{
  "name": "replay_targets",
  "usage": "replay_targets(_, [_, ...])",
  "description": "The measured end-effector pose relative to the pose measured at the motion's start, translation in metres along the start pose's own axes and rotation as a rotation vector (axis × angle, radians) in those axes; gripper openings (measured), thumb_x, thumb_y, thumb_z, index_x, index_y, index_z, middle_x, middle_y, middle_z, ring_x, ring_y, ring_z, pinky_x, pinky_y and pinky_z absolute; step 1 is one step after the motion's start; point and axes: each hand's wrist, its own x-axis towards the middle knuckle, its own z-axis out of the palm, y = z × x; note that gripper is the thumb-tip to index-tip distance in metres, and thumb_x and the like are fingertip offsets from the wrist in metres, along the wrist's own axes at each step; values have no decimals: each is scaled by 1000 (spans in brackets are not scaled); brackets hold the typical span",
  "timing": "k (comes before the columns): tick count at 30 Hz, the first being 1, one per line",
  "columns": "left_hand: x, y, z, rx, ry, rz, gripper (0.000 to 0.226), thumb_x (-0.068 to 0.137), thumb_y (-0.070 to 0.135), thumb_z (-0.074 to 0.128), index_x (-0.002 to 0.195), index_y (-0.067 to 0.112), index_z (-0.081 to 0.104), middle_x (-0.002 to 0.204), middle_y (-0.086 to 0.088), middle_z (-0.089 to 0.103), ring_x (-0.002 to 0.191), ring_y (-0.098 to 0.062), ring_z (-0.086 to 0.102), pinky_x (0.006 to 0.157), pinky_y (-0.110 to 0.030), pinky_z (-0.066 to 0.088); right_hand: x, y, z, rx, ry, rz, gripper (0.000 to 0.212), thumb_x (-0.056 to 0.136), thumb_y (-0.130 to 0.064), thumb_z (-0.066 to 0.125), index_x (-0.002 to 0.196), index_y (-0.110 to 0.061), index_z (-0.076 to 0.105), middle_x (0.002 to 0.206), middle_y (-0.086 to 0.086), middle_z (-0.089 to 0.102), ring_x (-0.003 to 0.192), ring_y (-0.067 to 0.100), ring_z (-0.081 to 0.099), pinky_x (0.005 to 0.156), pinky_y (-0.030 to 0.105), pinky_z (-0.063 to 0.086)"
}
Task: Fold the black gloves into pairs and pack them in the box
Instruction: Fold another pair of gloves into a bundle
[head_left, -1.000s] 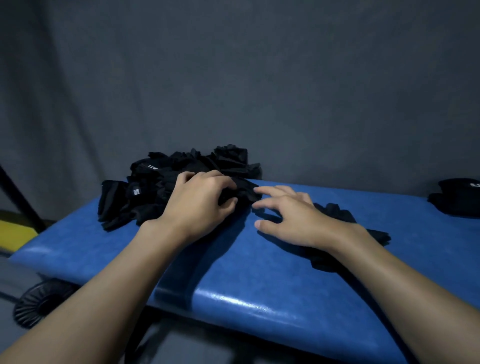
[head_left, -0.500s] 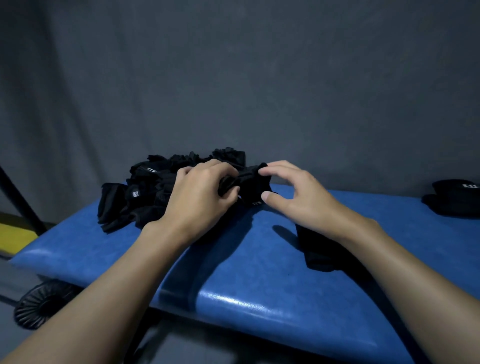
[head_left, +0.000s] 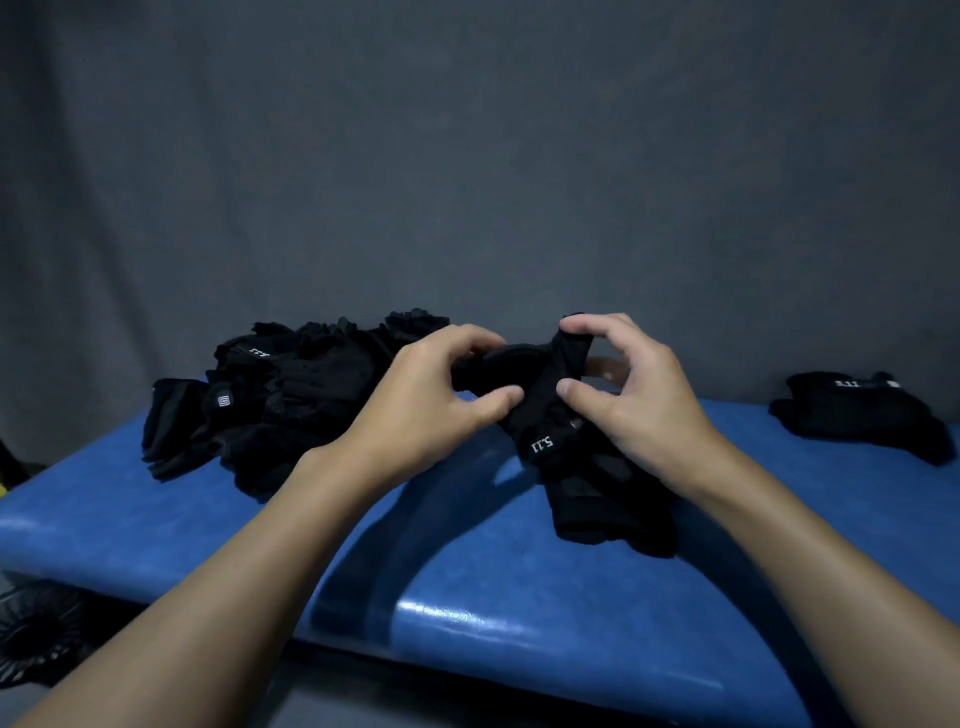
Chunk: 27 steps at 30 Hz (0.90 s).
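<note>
Both hands (head_left: 431, 395) (head_left: 639, 395) gripping glove (head_left: 550, 410)

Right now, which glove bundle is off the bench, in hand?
The middle glove, pinched between the left hand and right hand. The left pile and the far-right gloves lie untouched on the blue bench.

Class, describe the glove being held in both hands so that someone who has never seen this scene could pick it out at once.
Start at the blue padded bench. Above its middle, the left hand and right hand pinch one black glove. Unlike the heap of gloves at the left and the small stack at far right, it is lifted.
</note>
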Motion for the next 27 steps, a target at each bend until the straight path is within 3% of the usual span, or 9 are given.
replay_targets(1, [1, 0, 3, 10, -12, -2, 34, 82, 28, 78, 115, 25, 68, 106, 18, 68, 103, 8, 59, 83, -1, 38, -2, 0, -4, 11, 12, 9, 43, 84, 7, 66, 119, -17, 60, 121, -2, 54, 105, 19, 64, 76, 21, 57])
replay_targets(3, [3, 2, 9, -15, 22, -12, 27, 85, 22, 76, 110, 25, 69, 100, 20, 68, 98, 9, 61, 82, -3, 40, -5, 0, -12, 51, 22, 33, 43, 84, 8, 66, 119, -17, 60, 121, -2, 54, 104, 21, 66, 81, 27, 58])
replay_targets(6, [8, 10, 15, -165, 124, -32, 13, 86, 13, 75, 95, 22, 71, 87, 10, 71, 85, 0, 67, 82, -23, 54, -10, 3, -23, 94, 29, 68, 45, 84, 10, 65, 118, -17, 60, 122, 3, 56, 105, 26, 66, 95, 45, 54])
replay_targets(8, [10, 18, 19, -272, 160, -29, 13, 87, 9, 74, 90, 21, 70, 82, 4, 72, 80, -6, 68, 82, -33, 57, -13, 4, -30, 132, 27, 111, 46, 82, 8, 67, 118, -20, 60, 125, 10, 58, 105, 27, 67, 96, 49, 53])
replay_targets(10, [11, 25, 22, -367, 175, -23, 14, 87, 7, 73, 92, 19, 70, 84, -1, 73, 80, -9, 69, 82, -36, 57, -17, 3, -35, 113, 28, 109, 47, 78, -1, 71, 116, -27, 61, 125, 5, 58, 111, 24, 64, 98, 47, 52])
replay_targets(14, [12, 39, 30, -439, 133, 23, 17, 86, 6, 75, 91, 21, 70, 83, 2, 73, 82, -7, 69, 84, -32, 57, -25, -5, -46, -35, -8, 62, 50, 80, 1, 74, 119, -27, 61, 126, -5, 53, 112, 3, 58, 91, 22, 49])
replay_targets(18, [11, 52, 39, -448, 94, 80, 17, 84, 6, 76, 91, 20, 70, 83, 5, 72, 82, -6, 69, 82, -26, 56, -28, -9, -53, -74, -62, 30, 44, 80, 0, 76, 117, -18, 64, 115, -1, 67, 108, 9, 64, 97, 26, 49])
replay_targets(23, [12, 58, 46, -462, 70, 83, 19, 82, 11, 80, 95, 20, 70, 87, 6, 72, 86, -5, 69, 83, -21, 54, -31, -11, -55, -3, -10, 49, 17, 83, 1, 72, 88, -15, 68, 81, 2, 70, 75, 7, 64, 72, 21, 51])
replay_targets(27, [15, 44, 46, -300, -64, 36, 46, 75, 28, 86, 115, 26, 65, 110, 12, 69, 109, 6, 60, 95, -12, 45, -29, -8, -60, 72, 82, 77, 14, 85, 1, 70, 83, -12, 66, 73, -3, 66, 68, 8, 61, 64, 23, 50])
